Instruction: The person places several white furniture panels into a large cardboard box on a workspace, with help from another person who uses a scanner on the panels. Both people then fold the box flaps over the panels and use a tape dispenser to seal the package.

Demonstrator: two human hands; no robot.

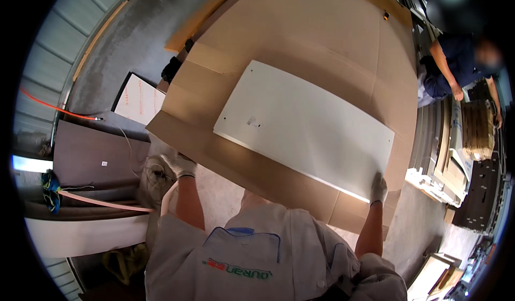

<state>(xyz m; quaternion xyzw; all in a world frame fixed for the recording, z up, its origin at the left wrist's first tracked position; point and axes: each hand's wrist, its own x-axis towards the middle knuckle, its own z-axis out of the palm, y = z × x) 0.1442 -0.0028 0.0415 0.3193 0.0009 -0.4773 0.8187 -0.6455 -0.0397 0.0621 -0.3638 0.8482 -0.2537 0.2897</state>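
A flat white panel [306,126] with small holes near its corners lies at a slant on a large brown cardboard sheet [327,27]. My right hand [379,188], in a light work glove, is closed on the panel's near right corner. Part of its fingers is hidden at the panel's edge. Off to the left, beyond the cardboard, my gloved left hand [181,165] is stretched out beside a crumpled beige bundle [155,173]. Its fingers look extended, and I see nothing held in them.
Brown boards [96,151] and a curved white panel [88,236] stand at the left, near an orange hose [59,108]. A white-faced board [139,100] lies on the floor. At the right, a person in a dark shirt [456,59] stands by stacked boards [442,140].
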